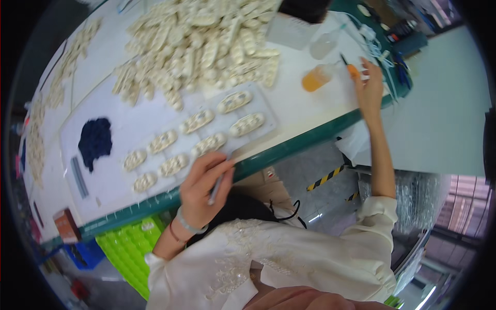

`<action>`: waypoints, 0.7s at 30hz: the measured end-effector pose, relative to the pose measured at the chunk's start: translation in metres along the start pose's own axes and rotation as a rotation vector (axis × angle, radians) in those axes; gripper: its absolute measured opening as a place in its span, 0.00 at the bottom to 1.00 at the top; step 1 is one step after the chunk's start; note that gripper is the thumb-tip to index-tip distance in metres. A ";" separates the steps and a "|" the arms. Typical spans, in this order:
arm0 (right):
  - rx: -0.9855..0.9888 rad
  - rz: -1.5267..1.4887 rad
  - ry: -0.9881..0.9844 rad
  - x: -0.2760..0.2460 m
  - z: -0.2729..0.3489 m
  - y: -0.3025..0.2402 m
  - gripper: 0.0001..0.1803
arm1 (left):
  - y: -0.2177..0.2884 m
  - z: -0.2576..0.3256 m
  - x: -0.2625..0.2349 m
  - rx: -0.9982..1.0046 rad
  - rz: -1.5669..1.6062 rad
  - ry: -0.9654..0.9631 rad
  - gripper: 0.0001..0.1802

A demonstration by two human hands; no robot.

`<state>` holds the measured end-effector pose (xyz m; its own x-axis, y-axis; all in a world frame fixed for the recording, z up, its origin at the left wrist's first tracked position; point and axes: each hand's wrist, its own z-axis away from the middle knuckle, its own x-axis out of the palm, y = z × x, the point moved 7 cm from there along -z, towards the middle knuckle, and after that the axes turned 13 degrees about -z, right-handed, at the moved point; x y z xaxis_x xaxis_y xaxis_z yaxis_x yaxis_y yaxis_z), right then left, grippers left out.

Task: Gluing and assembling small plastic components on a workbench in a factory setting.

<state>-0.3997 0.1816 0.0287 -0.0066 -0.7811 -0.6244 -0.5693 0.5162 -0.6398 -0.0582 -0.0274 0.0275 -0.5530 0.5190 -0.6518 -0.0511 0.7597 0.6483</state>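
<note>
The orange-and-black tool (353, 71), near the bottle of orange liquid (314, 80) over the worktop (305, 114), is probably best handled clear of that bottle, with the slim grey tool (216, 189) held off the cream moulded pieces (196, 121). The latter tool is pinched in the left hand (198, 180); the right hand (371, 90) is half curled at the former, its grip too blurred to confirm.

You can pass over the tabletop (294, 111) between white tray (267, 112) and orange container (314, 80); heaped cream pieces (196, 49) block the far side.
</note>
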 end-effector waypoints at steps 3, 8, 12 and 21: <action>-0.176 0.230 -0.102 -0.004 -0.025 0.064 0.16 | 0.018 0.003 0.032 0.041 -0.067 0.024 0.16; -0.064 0.148 -0.024 0.001 -0.006 0.062 0.14 | 0.018 0.010 0.035 0.365 -0.271 0.021 0.17; 0.288 -0.225 0.015 -0.022 0.048 0.016 0.14 | 0.023 0.014 0.045 0.444 -0.343 0.022 0.17; -0.005 -0.132 -0.847 0.044 0.148 -0.114 0.10 | 0.039 0.005 0.077 0.535 -0.345 0.007 0.19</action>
<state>-0.2133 0.1403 0.0073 0.6749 -0.3082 -0.6705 -0.5257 0.4368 -0.7300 -0.0985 0.0438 0.0005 -0.5845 0.2086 -0.7841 0.1942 0.9743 0.1145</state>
